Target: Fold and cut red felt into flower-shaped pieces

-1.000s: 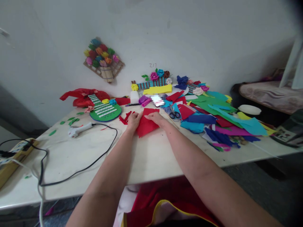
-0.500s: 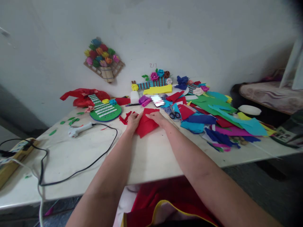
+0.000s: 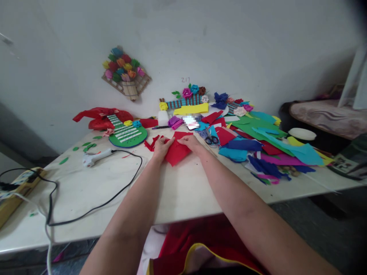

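A piece of red paper [image 3: 179,152], soft like crepe, lies on the white table in front of me. My left hand [image 3: 162,147] pinches its upper left part between thumb and fingers. From the other side, my right hand [image 3: 188,143] is closed on the upper right part. Both thumbs sit close together on the paper, and the fingertips beneath are hidden. Torn red scraps [image 3: 151,143] lie just left of my left hand. Dark-handled scissors [image 3: 211,139] rest to the right of my right hand.
A white glue gun [image 3: 97,156] with a black cable lies left, near a green guitar-shaped craft [image 3: 129,135]. Coloured paper sheets [image 3: 266,137] are heaped at right. A phone [image 3: 190,122] lies behind my hands. A power strip [image 3: 20,191] sits at far left.
My left thumb has moved right across the paper, towards my right thumb. The upper part of the red paper looks more bunched between the hands. Everything else stays put.
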{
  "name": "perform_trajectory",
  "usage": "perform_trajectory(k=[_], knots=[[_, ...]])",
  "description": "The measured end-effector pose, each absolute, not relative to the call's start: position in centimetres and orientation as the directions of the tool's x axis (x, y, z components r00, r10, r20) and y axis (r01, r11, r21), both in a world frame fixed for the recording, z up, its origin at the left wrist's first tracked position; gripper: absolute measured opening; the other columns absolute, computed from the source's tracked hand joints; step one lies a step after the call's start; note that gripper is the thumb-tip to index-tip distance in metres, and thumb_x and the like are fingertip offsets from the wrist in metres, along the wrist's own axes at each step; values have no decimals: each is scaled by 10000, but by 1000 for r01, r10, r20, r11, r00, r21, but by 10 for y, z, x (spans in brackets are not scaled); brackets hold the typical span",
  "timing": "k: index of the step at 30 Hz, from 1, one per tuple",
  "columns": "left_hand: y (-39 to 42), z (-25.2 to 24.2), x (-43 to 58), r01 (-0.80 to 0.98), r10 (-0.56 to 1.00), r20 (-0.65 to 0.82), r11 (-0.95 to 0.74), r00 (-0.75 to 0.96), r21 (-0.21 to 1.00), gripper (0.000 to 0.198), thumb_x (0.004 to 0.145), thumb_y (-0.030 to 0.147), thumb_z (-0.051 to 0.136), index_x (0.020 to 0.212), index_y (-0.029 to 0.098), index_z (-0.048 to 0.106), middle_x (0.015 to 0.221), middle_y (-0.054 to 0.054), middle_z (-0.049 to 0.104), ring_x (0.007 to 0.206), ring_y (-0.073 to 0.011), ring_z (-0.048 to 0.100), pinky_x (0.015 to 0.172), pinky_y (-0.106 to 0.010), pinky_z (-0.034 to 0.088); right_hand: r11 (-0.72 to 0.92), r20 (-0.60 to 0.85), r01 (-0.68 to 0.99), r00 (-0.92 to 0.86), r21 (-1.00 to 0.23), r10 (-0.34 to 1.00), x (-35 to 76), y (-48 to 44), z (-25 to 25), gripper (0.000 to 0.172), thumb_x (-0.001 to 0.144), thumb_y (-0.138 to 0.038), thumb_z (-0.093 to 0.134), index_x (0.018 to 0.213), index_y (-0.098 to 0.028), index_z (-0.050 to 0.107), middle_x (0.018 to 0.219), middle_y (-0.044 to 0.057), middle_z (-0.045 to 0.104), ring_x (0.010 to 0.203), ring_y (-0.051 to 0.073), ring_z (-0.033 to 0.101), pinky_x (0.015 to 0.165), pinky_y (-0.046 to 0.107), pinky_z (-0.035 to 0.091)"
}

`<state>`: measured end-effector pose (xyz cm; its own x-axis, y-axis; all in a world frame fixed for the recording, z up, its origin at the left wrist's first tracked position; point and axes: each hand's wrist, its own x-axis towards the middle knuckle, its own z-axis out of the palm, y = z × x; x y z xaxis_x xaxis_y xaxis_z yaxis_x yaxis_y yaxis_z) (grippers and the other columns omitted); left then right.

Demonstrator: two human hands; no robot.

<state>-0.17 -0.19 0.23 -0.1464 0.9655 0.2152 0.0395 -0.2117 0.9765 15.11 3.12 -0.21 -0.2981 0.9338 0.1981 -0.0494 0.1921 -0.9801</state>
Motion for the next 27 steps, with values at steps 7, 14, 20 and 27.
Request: perform_trajectory(k=[7,14,20,27], knots=[[-1,4,-1,102,957,240,-225,-163,969,369,583,498,690,641,157,563,540,5,570,489,-117,520,449,-222,390,171,175,-38,-248,-985,953,152,31,-2,293,570,-420,705,590,-150,592,576,-5,573,561,111,510,544,240,385],[3,1,-2,141,947,269,-246,-173,959,371,626,521,644,665,162,561,549,1,576,496,-126,532,449,-227,392,40,97,-232,-239,-972,966,152,30,0,371,651,-514,637,709,-148,644,675,54,651,644,173,594,604,293,456],[3,0,-3,120,953,258,-241,-161,963,392,623,537,640,684,158,558,570,-6,592,497,-126,540,454,-226,398,47,111,-228,-277,-973,955,154,28,2,333,581,-448,707,716,-149,654,697,40,663,671,161,599,651,284,454],[-2,4,1,144,962,232,-212,-144,967,371,595,507,671,655,159,557,530,13,564,475,-113,509,439,-220,379,120,144,-122,-208,-985,968,152,30,-2,271,527,-375,736,597,-152,599,575,-6,593,559,113,530,568,248,411]])
